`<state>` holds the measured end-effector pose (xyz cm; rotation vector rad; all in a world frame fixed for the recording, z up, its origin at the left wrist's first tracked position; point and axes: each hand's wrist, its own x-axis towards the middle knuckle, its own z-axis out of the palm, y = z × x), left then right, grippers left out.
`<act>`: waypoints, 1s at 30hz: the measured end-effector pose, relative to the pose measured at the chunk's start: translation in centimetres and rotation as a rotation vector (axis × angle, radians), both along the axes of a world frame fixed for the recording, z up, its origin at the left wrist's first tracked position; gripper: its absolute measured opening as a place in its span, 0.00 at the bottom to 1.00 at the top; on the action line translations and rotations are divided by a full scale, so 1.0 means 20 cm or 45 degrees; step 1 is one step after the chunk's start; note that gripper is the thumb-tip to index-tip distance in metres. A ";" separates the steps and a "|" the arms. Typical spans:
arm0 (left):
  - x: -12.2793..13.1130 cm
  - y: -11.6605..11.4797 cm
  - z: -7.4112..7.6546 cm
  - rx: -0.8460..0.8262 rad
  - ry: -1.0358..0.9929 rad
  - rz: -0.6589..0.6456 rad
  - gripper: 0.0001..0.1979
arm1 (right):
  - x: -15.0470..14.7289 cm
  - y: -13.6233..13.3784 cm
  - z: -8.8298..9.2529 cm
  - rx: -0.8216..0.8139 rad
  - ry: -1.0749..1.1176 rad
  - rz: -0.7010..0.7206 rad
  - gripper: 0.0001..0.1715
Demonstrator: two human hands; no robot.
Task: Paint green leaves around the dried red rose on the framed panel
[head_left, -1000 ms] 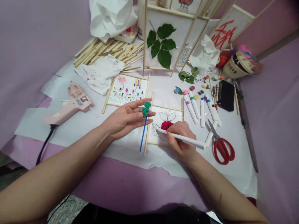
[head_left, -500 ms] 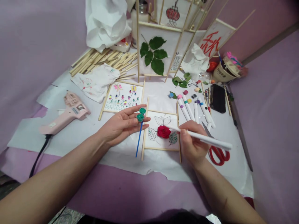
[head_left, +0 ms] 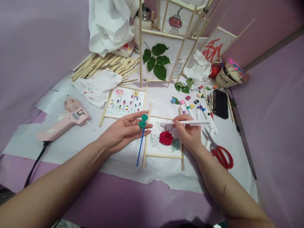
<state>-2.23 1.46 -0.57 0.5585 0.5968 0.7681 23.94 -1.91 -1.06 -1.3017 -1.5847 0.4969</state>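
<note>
Above the paper panel (head_left: 163, 150), your right hand (head_left: 187, 136) clamps a white marker (head_left: 187, 122); your left hand (head_left: 121, 131) pinches a green paint pot (head_left: 142, 124). A slip could smear the rose (head_left: 166, 137).

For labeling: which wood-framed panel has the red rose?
The flat panel under the right hand; the others show leaves, painted flowers, a lantern or red characters.

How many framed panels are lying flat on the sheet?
2. The rose panel lies under the right hand; the painted flower panel lies to its left, beyond the left hand. The crumpled cloth could hide more.
</note>
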 end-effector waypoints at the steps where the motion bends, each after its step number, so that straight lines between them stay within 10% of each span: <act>1: 0.00 0.00 0.00 -0.001 -0.002 -0.002 0.23 | 0.00 0.00 -0.01 0.006 -0.015 0.012 0.07; 30: 0.01 0.00 0.00 -0.007 -0.017 -0.004 0.24 | -0.01 0.00 -0.07 0.026 -0.040 0.066 0.06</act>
